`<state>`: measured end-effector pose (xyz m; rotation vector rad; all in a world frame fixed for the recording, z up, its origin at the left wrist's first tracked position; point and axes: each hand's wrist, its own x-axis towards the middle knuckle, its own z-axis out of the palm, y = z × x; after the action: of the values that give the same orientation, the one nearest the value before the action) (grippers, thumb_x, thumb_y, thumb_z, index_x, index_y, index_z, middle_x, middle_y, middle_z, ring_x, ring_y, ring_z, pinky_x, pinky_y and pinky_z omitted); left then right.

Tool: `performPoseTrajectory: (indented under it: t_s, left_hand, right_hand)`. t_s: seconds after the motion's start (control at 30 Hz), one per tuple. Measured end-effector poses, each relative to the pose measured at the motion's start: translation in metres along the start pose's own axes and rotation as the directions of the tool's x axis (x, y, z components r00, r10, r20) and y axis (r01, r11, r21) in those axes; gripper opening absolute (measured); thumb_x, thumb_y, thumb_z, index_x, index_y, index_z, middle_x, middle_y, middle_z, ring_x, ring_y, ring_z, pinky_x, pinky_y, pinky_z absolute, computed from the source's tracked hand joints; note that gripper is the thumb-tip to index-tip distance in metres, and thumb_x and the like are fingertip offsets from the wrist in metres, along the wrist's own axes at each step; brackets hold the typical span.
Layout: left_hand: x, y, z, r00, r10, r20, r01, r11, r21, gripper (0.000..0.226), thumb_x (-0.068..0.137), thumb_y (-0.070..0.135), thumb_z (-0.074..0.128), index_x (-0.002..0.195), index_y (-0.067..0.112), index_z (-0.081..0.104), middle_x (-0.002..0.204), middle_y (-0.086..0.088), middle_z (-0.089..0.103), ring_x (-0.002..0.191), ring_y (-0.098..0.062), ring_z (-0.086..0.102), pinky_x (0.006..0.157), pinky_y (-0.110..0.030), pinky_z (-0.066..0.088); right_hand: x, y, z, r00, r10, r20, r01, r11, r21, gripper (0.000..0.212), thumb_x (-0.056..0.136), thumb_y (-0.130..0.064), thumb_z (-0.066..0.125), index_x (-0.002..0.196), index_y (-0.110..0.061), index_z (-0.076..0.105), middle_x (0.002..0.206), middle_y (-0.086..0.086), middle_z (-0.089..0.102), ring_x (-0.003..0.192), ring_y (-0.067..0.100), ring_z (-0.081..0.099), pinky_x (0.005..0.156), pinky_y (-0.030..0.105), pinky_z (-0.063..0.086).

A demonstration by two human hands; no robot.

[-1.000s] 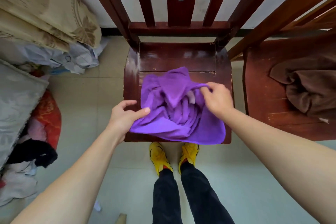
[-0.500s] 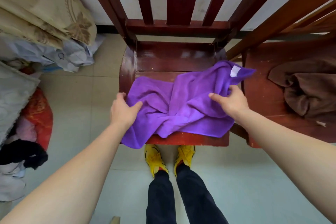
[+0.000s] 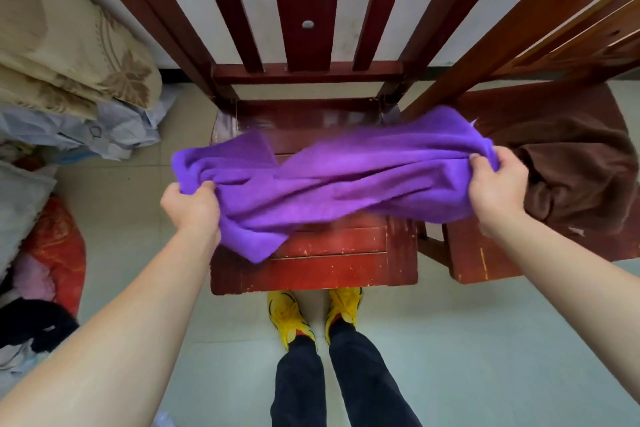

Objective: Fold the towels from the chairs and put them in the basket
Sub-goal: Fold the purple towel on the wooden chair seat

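Stretching across the red chair (image 3: pixel 329 253), the purple towel (image 3: pixel 339 180) is held above the seat, clamped at its ends by the left hand (image 3: pixel 190 204) and right hand (image 3: pixel 495 184); a brown towel (image 3: pixel 571 177) lies on the adjacent chair (image 3: pixel 485 260).

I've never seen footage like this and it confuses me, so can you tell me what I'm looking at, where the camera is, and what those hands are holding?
There is no machine here. A person wears a wide-angle camera on the head, looking down, so you see their own two arms, dark trousers and yellow shoes from above.

The left hand and the right hand each grip one end of a purple towel, fingers closed on the cloth, stretching it out over the seat of a red wooden chair. The towel is spread but twisted, not yet folded.

On a second chair to the right lies a crumpled brown towel. At the left edge sits a pile of bedding and clothes. No basket shows in this picture.
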<state>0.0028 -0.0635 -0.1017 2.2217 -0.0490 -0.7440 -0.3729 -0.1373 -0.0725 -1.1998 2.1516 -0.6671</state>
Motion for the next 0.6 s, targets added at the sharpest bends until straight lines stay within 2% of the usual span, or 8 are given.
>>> performPoseTrajectory:
  t_s: [0.17,0.3,0.33,0.4,0.43,0.5,0.53,0.6]
  left_hand:
    - [0.008,0.042,0.015,0.976,0.164,0.146,-0.155,0.985,-0.072,0.027,0.082,0.014,0.071,0.097,0.020,0.049,0.079,0.007,0.052,0.061,0.001,0.052,0.069,-0.015,0.046]
    - [0.000,0.038,0.026,0.986,0.052,0.157,-0.060,0.997,0.048,0.067,0.078,0.028,0.077,0.133,0.013,0.043,0.116,-0.007,0.054,0.092,-0.012,0.056,0.086,-0.022,0.045]
    - [-0.001,0.028,0.023,0.993,-0.006,0.115,-0.007,0.993,0.114,0.072,0.077,0.029,0.077,0.136,0.011,0.041,0.122,-0.010,0.053,0.100,-0.018,0.056,0.091,-0.024,0.044]
    - [-0.006,0.003,0.016,0.977,-0.203,0.060,0.189,0.965,0.183,0.076,0.076,0.029,0.079,0.137,0.007,0.041,0.126,-0.012,0.054,0.108,-0.023,0.056,0.098,-0.034,0.044]
    - [-0.009,-0.009,0.013,0.937,-0.343,0.072,0.325,0.927,0.188,0.071,0.076,0.029,0.078,0.134,0.005,0.044,0.121,-0.013,0.057,0.104,-0.025,0.058,0.094,-0.038,0.046]
    - [-0.023,-0.030,0.009,0.783,-0.583,0.216,0.540,0.810,0.229,0.059,0.082,0.034,0.073,0.127,0.004,0.050,0.107,-0.013,0.058,0.092,-0.026,0.059,0.081,-0.039,0.047]
    - [-0.030,-0.038,0.010,0.699,-0.647,0.306,0.585,0.762,0.277,0.054,0.084,0.039,0.069,0.123,0.005,0.051,0.104,-0.012,0.060,0.089,-0.026,0.060,0.076,-0.038,0.047]
    - [-0.039,-0.047,0.019,0.579,-0.688,0.438,0.620,0.720,0.311,0.048,0.085,0.047,0.064,0.111,0.009,0.054,0.099,-0.009,0.065,0.086,-0.023,0.064,0.069,-0.035,0.049]
  right_hand:
    - [-0.021,0.016,0.019,0.909,0.412,0.065,-0.414,0.910,0.031,0.017,0.089,-0.014,0.056,0.101,-0.003,0.063,0.098,0.019,0.066,0.084,0.026,0.060,0.075,0.035,0.047]
    - [-0.087,0.023,0.045,0.599,0.625,0.501,-0.697,0.715,-0.058,0.005,0.092,-0.009,0.057,0.096,-0.007,0.057,0.098,0.024,0.068,0.074,0.026,0.064,0.063,0.038,0.053]
    - [-0.100,0.021,0.049,0.518,0.624,0.586,-0.669,0.722,-0.178,0.007,0.092,-0.014,0.059,0.096,-0.009,0.055,0.092,0.019,0.068,0.072,0.027,0.066,0.060,0.037,0.055]
    - [-0.109,0.016,0.055,0.462,0.551,0.695,-0.344,0.833,-0.433,0.021,0.091,-0.030,0.063,0.082,-0.012,0.056,0.075,0.010,0.068,0.064,0.026,0.066,0.054,0.029,0.050]
    - [-0.105,0.011,0.057,0.517,0.494,0.699,-0.130,0.852,-0.507,0.031,0.088,-0.040,0.064,0.074,-0.013,0.058,0.071,0.007,0.068,0.064,0.025,0.066,0.056,0.028,0.047]
    - [-0.085,-0.004,0.065,0.748,0.296,0.594,0.122,0.818,-0.562,0.038,0.082,-0.051,0.063,0.069,-0.016,0.061,0.076,0.004,0.071,0.078,0.027,0.067,0.064,0.030,0.045]
    - [-0.070,-0.013,0.070,0.843,0.177,0.508,0.155,0.824,-0.545,0.032,0.081,-0.049,0.064,0.072,-0.019,0.062,0.083,0.004,0.071,0.086,0.028,0.067,0.069,0.031,0.045]
    - [-0.036,-0.030,0.085,0.922,0.034,0.385,0.150,0.886,-0.438,0.018,0.081,-0.041,0.066,0.089,-0.025,0.064,0.099,0.005,0.071,0.098,0.030,0.064,0.078,0.034,0.047]
